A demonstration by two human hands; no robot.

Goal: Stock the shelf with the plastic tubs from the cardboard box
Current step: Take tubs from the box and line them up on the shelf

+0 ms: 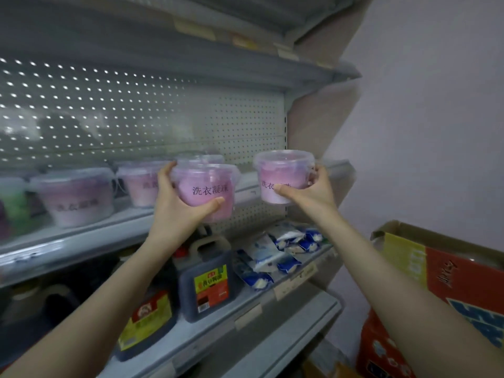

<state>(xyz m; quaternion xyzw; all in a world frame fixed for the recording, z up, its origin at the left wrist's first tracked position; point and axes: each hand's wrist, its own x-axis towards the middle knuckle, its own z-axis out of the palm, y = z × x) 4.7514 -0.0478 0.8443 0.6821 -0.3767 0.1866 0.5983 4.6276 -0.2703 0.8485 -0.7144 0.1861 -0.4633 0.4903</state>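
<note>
Well, two pink plastic tubs are up in the air, one to each hand. The left hand (177, 208) is wrapped round the left tub (210, 186), thumb across the front below the black printed characters and fingers curled round the far side. That tub hangs just in front of the front edge of the shelf (81, 241), right of its middle. The right hand (311, 192) grips the right tub (281, 170) the same way, thumb on the lettering, near the shelf's right end and a little higher. Both tubs have clear lids on.

On the shelf itself I count three more pink tubs: a blurred tub (76, 197) towards the left, a middle tub (140, 186) beside it, and a back tub (201, 159) just behind the one in the left hand. One green tub (13, 203) stands at the far left edge.

The lower shelf (240, 304) carries two dark jugs with bright labels, a front jug (147, 320) and a rear jug (207, 285), plus a heap of blue-and-white packets (275, 255) at its right end, too jumbled to count.

One cardboard box (441, 274), printed red, yellow and blue, stands with its flap up to the right of the shelving. The shelving is grey metal with a perforated back panel (240, 121), set against a pale wall (422, 105).
</note>
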